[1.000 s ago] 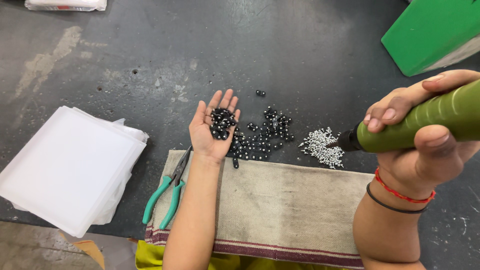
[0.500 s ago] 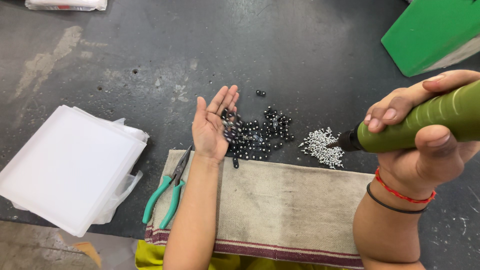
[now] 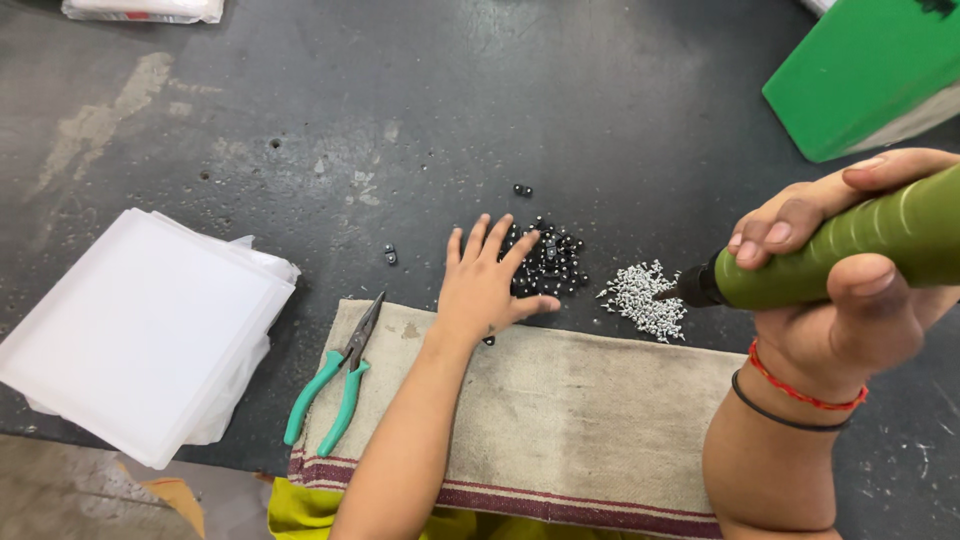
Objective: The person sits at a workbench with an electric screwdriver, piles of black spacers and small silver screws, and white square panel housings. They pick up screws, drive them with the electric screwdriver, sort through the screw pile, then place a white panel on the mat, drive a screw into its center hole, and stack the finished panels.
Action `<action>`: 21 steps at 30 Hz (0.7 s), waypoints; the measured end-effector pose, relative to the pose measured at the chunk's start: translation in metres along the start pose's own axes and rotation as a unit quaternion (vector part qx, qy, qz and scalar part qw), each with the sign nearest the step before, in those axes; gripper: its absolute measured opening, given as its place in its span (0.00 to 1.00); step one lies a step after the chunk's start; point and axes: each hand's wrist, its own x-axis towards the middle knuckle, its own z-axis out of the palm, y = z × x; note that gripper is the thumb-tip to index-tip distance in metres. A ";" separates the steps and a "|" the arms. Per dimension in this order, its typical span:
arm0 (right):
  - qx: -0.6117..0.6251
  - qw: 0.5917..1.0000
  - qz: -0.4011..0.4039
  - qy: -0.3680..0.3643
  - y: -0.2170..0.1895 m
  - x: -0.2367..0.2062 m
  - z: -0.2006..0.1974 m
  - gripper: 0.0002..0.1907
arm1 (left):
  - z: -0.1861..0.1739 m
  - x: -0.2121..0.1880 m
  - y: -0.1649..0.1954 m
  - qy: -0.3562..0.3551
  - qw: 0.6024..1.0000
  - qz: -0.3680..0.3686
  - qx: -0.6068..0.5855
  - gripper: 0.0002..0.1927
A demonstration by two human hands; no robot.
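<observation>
The left hand (image 3: pixel 487 285) lies flat on the dark table (image 3: pixel 420 120), palm down, fingers spread apart. It rests on the left side of a pile of small black beads (image 3: pixel 548 262). The right hand (image 3: pixel 840 290) is closed tight around a green tool (image 3: pixel 850 250), whose dark tip points at a little heap of tiny silver bits (image 3: pixel 645 298). A cloth (image 3: pixel 560 420) lies near the person. Green pliers (image 3: pixel 335 385) rest on its left edge. White sheets (image 3: pixel 130 330) sit further left.
</observation>
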 end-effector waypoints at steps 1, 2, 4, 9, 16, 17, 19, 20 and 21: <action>0.005 1.000 0.000 -0.002 0.000 0.000 -0.001 0.25 | 0.005 -0.001 0.000 0.027 0.999 0.015 -0.009 0.41; 0.005 1.000 0.001 -0.002 -0.001 0.000 -0.002 0.25 | 0.009 -0.001 -0.001 0.028 0.999 0.008 -0.022 0.36; 0.002 1.000 0.002 -0.003 -0.003 0.001 -0.004 0.25 | 0.014 -0.001 -0.005 0.030 0.998 -0.005 -0.047 0.25; -0.002 1.000 -0.004 -0.008 -0.003 0.003 -0.006 0.25 | 0.021 0.000 -0.008 0.090 0.990 -0.026 -0.105 0.13; 0.009 1.000 -0.002 -0.007 0.000 0.000 -0.008 0.25 | 0.019 0.009 -0.033 0.266 0.887 -0.101 -0.364 0.12; 0.008 1.000 -0.001 -0.006 0.000 0.000 -0.008 0.25 | 0.017 0.010 -0.040 0.249 0.823 -0.147 -0.489 0.13; 0.005 1.000 -0.001 -0.005 0.001 0.001 -0.010 0.25 | 0.013 0.010 -0.051 0.196 0.644 -0.227 -0.704 0.17; 0.007 1.000 0.000 -0.006 0.001 0.001 -0.010 0.25 | 0.011 0.009 -0.055 0.185 0.586 -0.214 -0.759 0.17; 0.008 1.000 0.000 -0.007 0.001 0.000 -0.011 0.25 | 0.009 0.008 -0.059 0.172 0.525 -0.199 -0.809 0.17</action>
